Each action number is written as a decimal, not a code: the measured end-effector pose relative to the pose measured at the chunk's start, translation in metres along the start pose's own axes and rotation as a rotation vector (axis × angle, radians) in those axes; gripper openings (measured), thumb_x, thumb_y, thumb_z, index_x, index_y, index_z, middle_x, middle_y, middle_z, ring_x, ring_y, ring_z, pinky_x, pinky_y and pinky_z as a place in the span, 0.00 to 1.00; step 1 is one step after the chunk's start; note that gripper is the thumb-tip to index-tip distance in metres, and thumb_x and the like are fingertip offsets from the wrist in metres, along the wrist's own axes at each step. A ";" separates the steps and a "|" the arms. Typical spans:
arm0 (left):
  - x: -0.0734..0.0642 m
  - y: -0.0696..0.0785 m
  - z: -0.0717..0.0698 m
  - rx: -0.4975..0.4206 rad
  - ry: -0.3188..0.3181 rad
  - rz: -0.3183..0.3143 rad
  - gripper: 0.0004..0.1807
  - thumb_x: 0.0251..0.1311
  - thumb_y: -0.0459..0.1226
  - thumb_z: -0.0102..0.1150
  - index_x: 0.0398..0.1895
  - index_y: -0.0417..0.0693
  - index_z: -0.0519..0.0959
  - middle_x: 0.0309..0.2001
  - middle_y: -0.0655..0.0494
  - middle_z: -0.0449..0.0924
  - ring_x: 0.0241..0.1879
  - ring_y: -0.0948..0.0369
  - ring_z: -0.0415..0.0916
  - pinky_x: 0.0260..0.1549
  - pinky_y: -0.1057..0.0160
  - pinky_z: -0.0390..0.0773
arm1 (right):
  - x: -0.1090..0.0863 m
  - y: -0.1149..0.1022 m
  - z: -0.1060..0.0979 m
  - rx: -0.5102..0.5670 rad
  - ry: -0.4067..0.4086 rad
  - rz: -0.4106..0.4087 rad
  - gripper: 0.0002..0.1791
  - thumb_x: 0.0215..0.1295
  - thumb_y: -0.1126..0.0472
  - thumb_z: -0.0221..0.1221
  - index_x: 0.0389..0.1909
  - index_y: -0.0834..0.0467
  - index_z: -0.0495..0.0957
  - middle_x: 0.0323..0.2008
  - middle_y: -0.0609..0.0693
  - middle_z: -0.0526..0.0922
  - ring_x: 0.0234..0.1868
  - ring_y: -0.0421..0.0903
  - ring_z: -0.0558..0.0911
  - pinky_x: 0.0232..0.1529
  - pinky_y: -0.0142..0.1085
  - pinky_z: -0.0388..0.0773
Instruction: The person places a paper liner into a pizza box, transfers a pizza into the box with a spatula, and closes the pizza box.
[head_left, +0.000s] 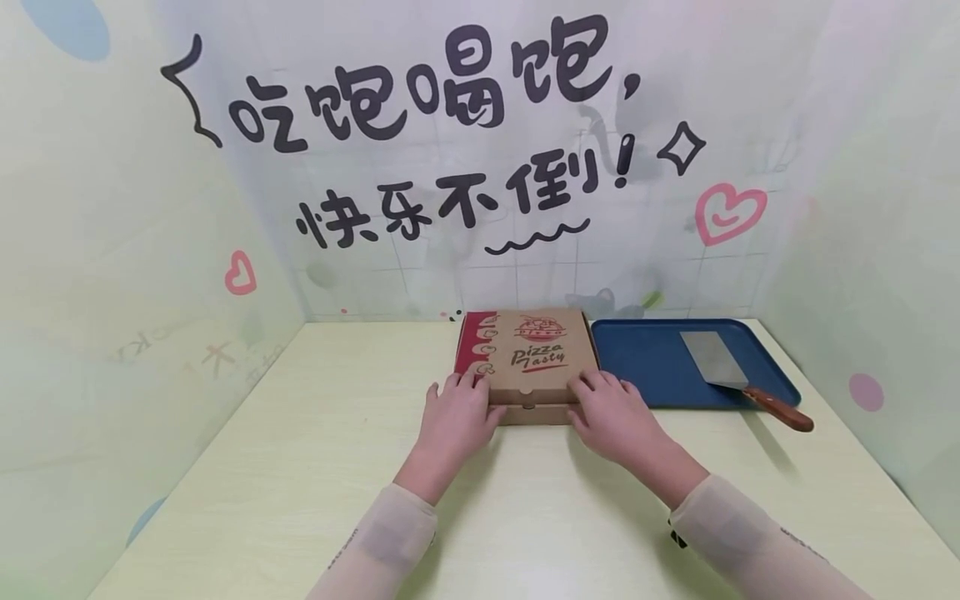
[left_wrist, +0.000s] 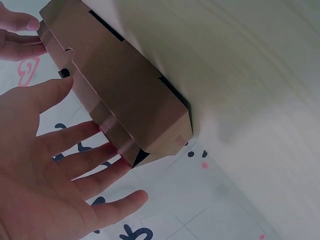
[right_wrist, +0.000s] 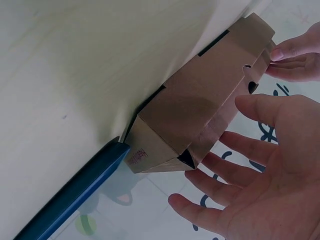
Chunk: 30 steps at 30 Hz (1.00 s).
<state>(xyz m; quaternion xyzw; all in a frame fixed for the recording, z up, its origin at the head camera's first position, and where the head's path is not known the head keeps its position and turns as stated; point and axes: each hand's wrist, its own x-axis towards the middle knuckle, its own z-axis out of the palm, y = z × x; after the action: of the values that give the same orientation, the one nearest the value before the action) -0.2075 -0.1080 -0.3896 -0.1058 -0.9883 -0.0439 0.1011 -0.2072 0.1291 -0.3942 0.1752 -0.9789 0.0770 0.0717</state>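
A brown cardboard pizza box [head_left: 551, 379] with a red printed strip sits at the back of the table. My left hand [head_left: 459, 414] lies at its front left corner, fingertips on the lid and thumb by the front edge. At the front right corner, my right hand [head_left: 613, 417] touches the lid in the same way. In the left wrist view the fingers [left_wrist: 100, 180] look nearly straight along the box edge. The right wrist view likewise shows extended fingers [right_wrist: 232, 165] against the lid. The lid seems down; the inside of the box is hidden.
Right of the box stands a blue tray [head_left: 637, 358], close to its side. A metal spatula [head_left: 712, 358] with a wooden handle lies across the tray, its handle overhanging the front rim. Behind the table [head_left: 360, 433] rises a printed wall [head_left: 420, 283].
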 end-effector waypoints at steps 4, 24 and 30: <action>0.000 0.000 0.001 -0.002 0.002 0.002 0.29 0.73 0.55 0.63 0.66 0.46 0.80 0.74 0.44 0.76 0.70 0.43 0.75 0.69 0.30 0.73 | -0.001 0.000 0.000 -0.001 -0.003 -0.004 0.26 0.77 0.53 0.63 0.69 0.61 0.77 0.67 0.62 0.78 0.71 0.63 0.76 0.68 0.68 0.74; -0.001 0.000 0.005 0.004 -0.033 0.000 0.27 0.73 0.55 0.63 0.65 0.46 0.81 0.74 0.43 0.75 0.69 0.43 0.76 0.65 0.32 0.76 | -0.003 0.000 0.005 -0.010 -0.056 0.020 0.28 0.75 0.52 0.64 0.70 0.61 0.76 0.70 0.63 0.77 0.72 0.65 0.74 0.68 0.68 0.73; -0.001 0.000 0.007 0.000 -0.040 -0.004 0.27 0.72 0.54 0.64 0.64 0.47 0.82 0.73 0.44 0.77 0.68 0.44 0.77 0.65 0.32 0.77 | -0.002 0.000 0.006 -0.014 -0.057 0.018 0.28 0.75 0.52 0.64 0.70 0.61 0.76 0.69 0.62 0.77 0.72 0.65 0.75 0.68 0.69 0.73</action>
<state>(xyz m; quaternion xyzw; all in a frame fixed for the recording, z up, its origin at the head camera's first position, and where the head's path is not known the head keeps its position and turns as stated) -0.2084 -0.1078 -0.3966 -0.1049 -0.9903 -0.0419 0.0811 -0.2056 0.1285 -0.4010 0.1679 -0.9826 0.0656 0.0441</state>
